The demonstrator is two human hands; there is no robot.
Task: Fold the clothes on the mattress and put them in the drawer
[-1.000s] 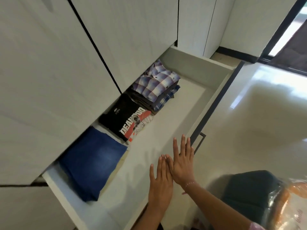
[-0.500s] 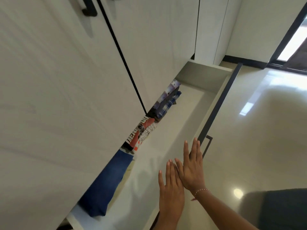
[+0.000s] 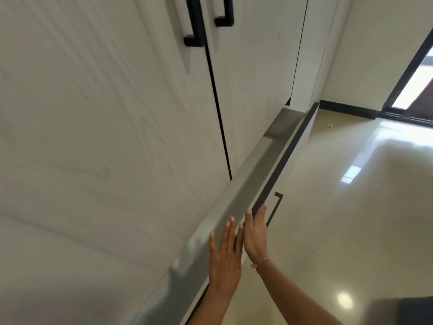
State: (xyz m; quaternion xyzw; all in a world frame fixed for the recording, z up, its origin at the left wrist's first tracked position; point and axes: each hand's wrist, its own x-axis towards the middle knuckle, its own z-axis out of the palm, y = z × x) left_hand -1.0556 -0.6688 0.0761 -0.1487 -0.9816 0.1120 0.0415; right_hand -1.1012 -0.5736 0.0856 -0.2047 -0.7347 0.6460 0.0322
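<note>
drawer (image 3: 236, 198) stands open by a narrow strip only, below the pale wardrobe doors (image 3: 105, 137); just a band of its grey inside shows, and no clothes can be seen within that strip. its front panel (image 3: 302, 174) runs along the strip with a dark top edge and a thin black handle (image 3: 274, 208). left hand (image 3: 225, 256) is flat, fingers straight and together, released and grasping nothing, lying over the drawer's edge; whether it touches the drawer cannot be told. right hand (image 3: 255, 233) is just beside it, touching it at the fingers, also flat with straight fingers, set against the top of the front panel close to the handle, not gripping it. a thin pink bracelet (image 3: 262, 262) sits on the right wrist. two black door handles (image 3: 208, 19) show at the top. a glossy tiled floor (image 3: 351, 207) lies to the right, with a dark-framed doorway (image 3: 412, 85) in the far corner.
</note>
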